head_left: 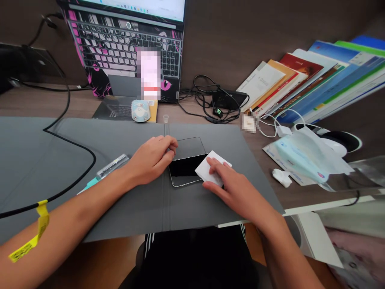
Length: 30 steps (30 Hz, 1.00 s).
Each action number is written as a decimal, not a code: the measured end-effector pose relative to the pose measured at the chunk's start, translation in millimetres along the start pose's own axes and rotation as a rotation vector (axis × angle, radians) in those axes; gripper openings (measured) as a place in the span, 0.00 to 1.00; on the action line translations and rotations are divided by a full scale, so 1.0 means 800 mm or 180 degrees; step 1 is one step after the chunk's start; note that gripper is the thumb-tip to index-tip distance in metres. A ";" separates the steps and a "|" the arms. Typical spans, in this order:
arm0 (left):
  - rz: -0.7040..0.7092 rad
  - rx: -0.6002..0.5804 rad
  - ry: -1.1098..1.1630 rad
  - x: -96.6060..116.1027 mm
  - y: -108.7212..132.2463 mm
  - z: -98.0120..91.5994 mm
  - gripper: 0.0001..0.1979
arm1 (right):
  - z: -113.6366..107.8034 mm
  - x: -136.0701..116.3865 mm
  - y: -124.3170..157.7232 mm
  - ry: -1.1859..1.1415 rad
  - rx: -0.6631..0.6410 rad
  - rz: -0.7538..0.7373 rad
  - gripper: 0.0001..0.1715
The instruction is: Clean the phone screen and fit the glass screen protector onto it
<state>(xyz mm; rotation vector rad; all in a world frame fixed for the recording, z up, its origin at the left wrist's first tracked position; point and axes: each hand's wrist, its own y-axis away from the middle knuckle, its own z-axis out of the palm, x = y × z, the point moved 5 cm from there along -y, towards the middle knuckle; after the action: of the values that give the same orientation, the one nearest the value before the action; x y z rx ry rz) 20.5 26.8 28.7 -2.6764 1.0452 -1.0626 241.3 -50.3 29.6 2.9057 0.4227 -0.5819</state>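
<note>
A black-screened phone (184,170) lies flat on the grey desk mat (135,212). My right hand (225,180) presses a folded white cloth or wipe (203,168) onto the phone's right end, its fingers bent over the top. At the phone's left end is my left hand (156,156), fingers curled together near the upper left corner; whether they pinch anything is hidden. Just behind the phone, a thin clear rectangular sheet (191,145) rests on the mat. Beside my left forearm lies a clear plastic item (112,165) with a teal part.
An open laptop (120,48) stands at the back, with a light blue mouse (140,110) before it. Cables and a black adapter (230,99) lie behind the mat. Books (300,80), a tissue pack (297,160) and crumpled tissue (282,177) are at right. A black cable (90,152) crosses the left.
</note>
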 end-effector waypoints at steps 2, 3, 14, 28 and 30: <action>0.0001 0.0011 -0.0004 -0.002 0.000 0.000 0.10 | 0.000 -0.002 -0.008 0.0078 -0.0033 -0.0030 0.29; -0.0004 0.0020 -0.0004 -0.004 -0.001 0.000 0.10 | 0.002 -0.003 -0.011 0.0130 -0.0025 -0.0063 0.29; 0.0058 0.0170 0.0042 -0.003 -0.003 -0.005 0.10 | 0.030 -0.058 -0.019 0.0634 0.0377 -0.0843 0.49; 0.0199 0.0075 -0.0032 0.001 -0.003 0.001 0.10 | 0.058 -0.113 -0.037 0.0356 0.0175 -0.1327 0.43; 0.0206 0.0086 -0.0047 0.002 -0.003 0.001 0.10 | 0.062 -0.119 -0.037 0.0343 0.0127 -0.1382 0.42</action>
<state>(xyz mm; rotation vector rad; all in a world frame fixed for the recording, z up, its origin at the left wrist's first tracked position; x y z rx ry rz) 22.9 27.7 29.9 -2.6063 1.0988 -1.0361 130.8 -55.5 19.5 2.8999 1.0837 -0.4888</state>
